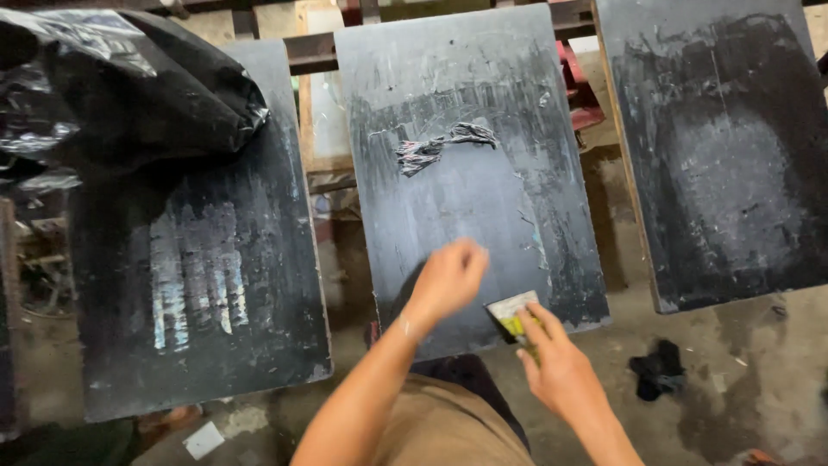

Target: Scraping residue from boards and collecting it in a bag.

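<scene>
Right hand [556,358] gripping yellow-handled scraper [511,312], smeared black board [470,173]

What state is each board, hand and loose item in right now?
Middle board: scraped, a wad of peeled residue lying on it.
Left board: worn, partly under a black plastic bag.
Right board: smeared, bare.
Left hand: blurred, over the middle board.
Right hand: gripping a scraper.
Black rag: crumpled on the floor.

middle dark board [466,216], crumpled tape scrap [442,147] on it.
</scene>
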